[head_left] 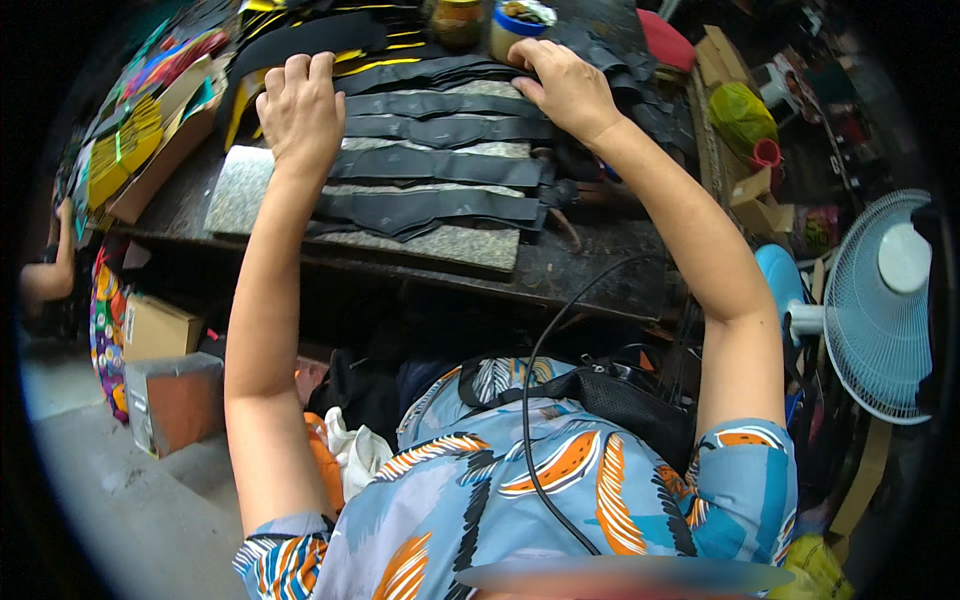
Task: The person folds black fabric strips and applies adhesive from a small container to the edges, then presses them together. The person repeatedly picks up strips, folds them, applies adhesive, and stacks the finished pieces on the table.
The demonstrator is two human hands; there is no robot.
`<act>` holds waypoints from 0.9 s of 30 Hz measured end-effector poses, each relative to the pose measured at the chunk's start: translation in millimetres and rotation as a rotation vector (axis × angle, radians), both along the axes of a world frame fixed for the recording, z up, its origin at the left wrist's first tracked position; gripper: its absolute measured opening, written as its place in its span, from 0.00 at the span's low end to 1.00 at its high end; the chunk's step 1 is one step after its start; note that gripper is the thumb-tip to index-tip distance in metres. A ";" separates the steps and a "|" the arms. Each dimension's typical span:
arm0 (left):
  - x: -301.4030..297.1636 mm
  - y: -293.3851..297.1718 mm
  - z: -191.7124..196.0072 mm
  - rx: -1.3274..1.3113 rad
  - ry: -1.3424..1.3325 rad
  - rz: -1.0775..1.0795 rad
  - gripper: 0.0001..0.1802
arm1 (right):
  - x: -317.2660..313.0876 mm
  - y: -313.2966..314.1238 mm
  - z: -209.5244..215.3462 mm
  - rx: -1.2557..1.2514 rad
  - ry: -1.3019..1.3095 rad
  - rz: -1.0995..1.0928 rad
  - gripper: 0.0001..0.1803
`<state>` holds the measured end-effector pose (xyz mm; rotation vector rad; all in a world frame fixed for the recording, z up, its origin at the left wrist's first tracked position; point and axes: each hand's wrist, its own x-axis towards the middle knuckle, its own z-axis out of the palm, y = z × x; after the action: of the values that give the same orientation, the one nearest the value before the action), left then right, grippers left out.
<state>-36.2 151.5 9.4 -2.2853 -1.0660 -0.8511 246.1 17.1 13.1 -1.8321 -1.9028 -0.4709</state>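
Note:
Several long black leather strips (440,165) lie in overlapping rows across a grey speckled slab (470,245) on a dark workbench (590,270). My left hand (300,110) rests palm down on the left ends of the upper strips, fingers together. My right hand (565,85) presses flat on the right ends of the top strips, near the far side of the bench. Neither hand closes around anything; both lie on the strips.
A brown jar (457,20) and a blue-rimmed tub (520,25) stand beyond the strips. Colourful sheets and a cardboard box (150,130) sit at the left. A white fan (885,310) stands at the right, boxes (160,330) on the floor at left, and a black cable (540,400) runs over my lap.

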 end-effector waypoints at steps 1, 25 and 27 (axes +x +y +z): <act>1.0 -9.5 0.5 0.008 -0.021 -0.154 0.21 | 10.5 -2.9 5.3 0.041 0.030 0.030 0.16; 13.0 -60.7 -30.4 -0.574 0.003 -0.552 0.31 | 134.2 -7.0 -7.0 0.149 0.581 -0.007 0.25; 12.2 -64.2 -21.0 -0.436 -0.041 -0.536 0.30 | 138.5 -6.8 2.0 0.255 0.581 0.096 0.23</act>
<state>-24.0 87.3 -11.6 -3.0103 -0.7049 -0.9317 384.5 10.3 15.2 -1.4934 -1.4496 -0.1155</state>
